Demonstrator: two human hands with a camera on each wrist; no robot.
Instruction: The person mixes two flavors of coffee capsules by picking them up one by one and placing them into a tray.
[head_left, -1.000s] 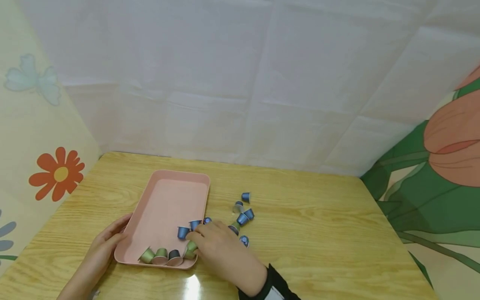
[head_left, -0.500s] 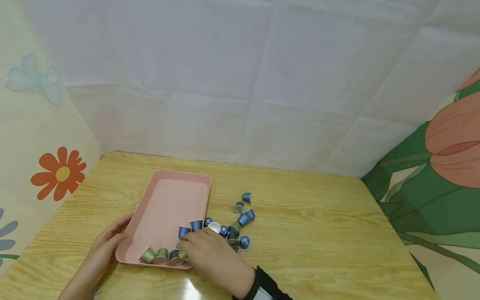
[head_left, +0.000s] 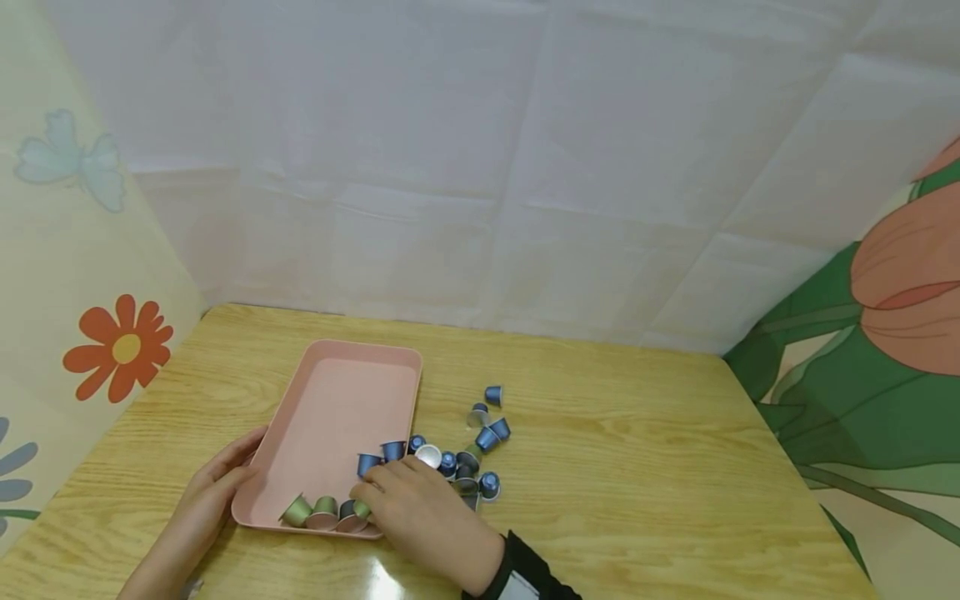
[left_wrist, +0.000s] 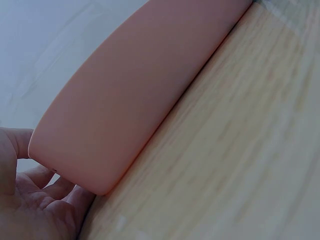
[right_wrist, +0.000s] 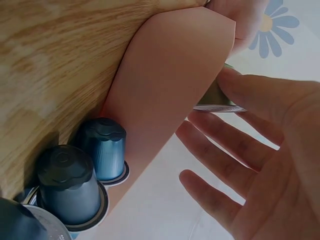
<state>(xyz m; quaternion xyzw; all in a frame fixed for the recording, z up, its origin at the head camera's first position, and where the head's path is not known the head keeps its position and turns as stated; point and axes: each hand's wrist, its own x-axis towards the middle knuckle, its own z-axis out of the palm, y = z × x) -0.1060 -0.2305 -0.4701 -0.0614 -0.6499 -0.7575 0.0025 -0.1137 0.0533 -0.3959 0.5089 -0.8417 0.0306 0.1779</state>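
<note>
A pink tray (head_left: pixel 345 400) lies on the left part of the table. My left hand (head_left: pixel 213 479) holds its left side near the front corner, thumb at the rim and fingers against the wall. My right hand (head_left: pixel 431 512) reaches over the tray's near right corner and pinches a green coffee capsule (head_left: pixel 362 509), mostly hidden in the head view. In the right wrist view the thumb lies on this capsule (right_wrist: pixel 216 100). Beside it along the front wall stand a dark capsule (head_left: pixel 348 517) and two green capsules (head_left: pixel 323 510). Two blue capsules (head_left: pixel 367 463) sit farther back in the tray.
Right of the tray several loose capsules lie on the wooden table (head_left: pixel 637 450), among them a blue capsule (head_left: pixel 489 486) and one with its white lid (head_left: pixel 428 456) up. A lone blue capsule (head_left: pixel 493 395) lies farthest back. A pale cloth (head_left: pixel 487 167) hangs behind.
My right hand has moved slightly left with the green capsule, bringing it close to the dark one and uncovering loose capsules on the right. The left hand and tray stay in place.
</note>
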